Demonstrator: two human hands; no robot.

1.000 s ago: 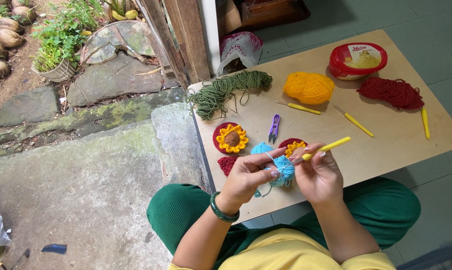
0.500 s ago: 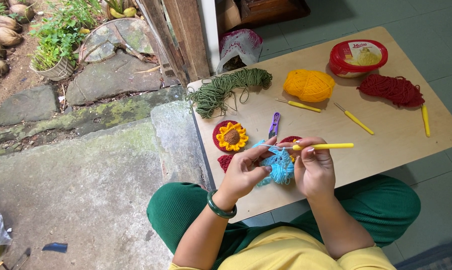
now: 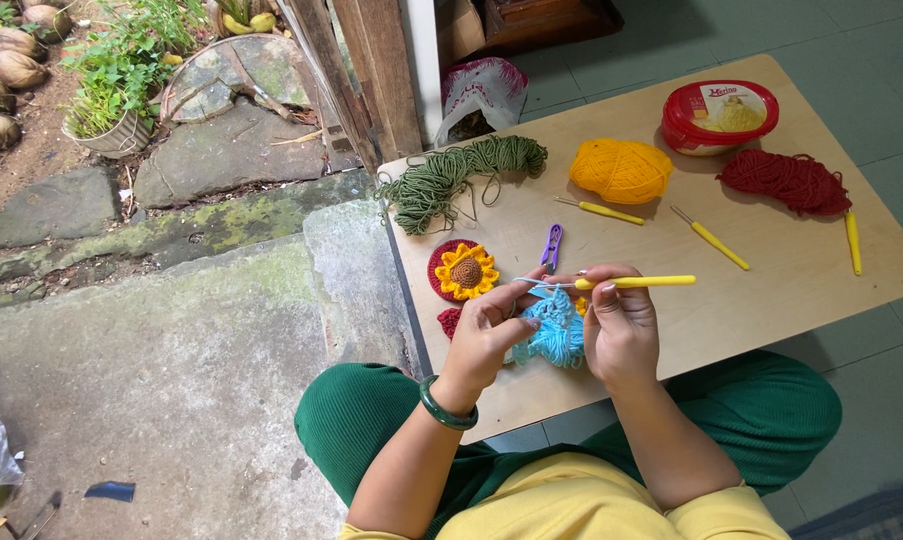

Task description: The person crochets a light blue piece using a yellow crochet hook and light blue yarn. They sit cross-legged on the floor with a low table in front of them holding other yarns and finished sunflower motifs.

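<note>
The light-blue crochet piece (image 3: 550, 332) sits between the 2 hands, just above the near edge of the wooden table (image 3: 772, 290), and every place below is told from it. The left hand (image 3: 487, 335) pinches its left edge with the fingers curled in, probably to keep the fabric taut and the working loop steady. The right hand (image 3: 620, 325) is closed around a yellow-handled crochet hook (image 3: 634, 283), held level above the piece with its metal tip pointing left toward the left fingertips, a strand of blue yarn running along it.

Just up-left of the piece lies a finished sunflower motif (image 3: 464, 271) on a red round, with purple snips (image 3: 551, 246) beside it, both within easy reach. Farther up-left is a loose hank of green yarn (image 3: 459, 175); up-right are an orange-yellow ball (image 3: 622, 170), 3 spare yellow-handled hooks (image 3: 710, 238) and, well apart, red yarn (image 3: 789, 182) and a red-lidded tub (image 3: 720, 114).

Much is hidden: the hands cover most of the blue piece, so its shape and stitch cannot be told. A small red bit (image 3: 450, 322) and a scrap of orange peek out beside the left hand, too covered to identify. The hook's tip is too thin to make out clearly.
</note>
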